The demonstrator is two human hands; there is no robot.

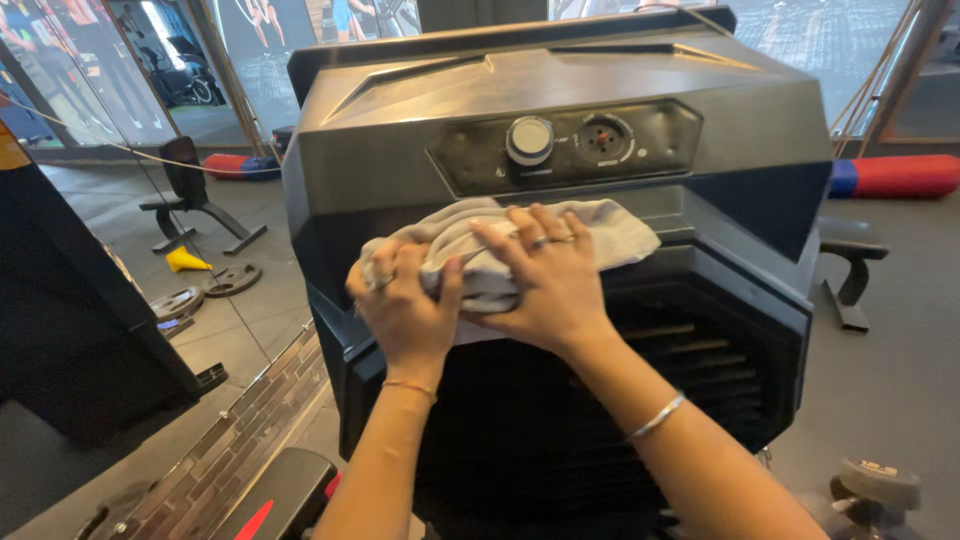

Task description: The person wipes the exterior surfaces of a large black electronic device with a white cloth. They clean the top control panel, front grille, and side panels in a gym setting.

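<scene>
Grey cloth point(520, 250) is bunched on the front ledge of the black cooler point(560, 130), just below its control panel point(570, 148). Both hands are on it: left hand point(405, 300) grips the cloth's left end, fingers curled tight around a fold; right hand point(545, 280) lies flat on top, fingers spread narrow and pressing it down, rings visible. The cloth's right end hangs loose past the right hand, toward the cooler's right side. Judging progress: wiping looks mid-way at best. Cooler top looks fairly even, with a dull sheen; can't tell if it's been wiped. The knob point(530, 140) and socket point(604, 138) above the cloth, and the louvres point(700, 350) below it, show no contact. Ledge right of the cloth is uncovered. Weight plates point(205, 290) lie on the floor left of the cooler.
</scene>
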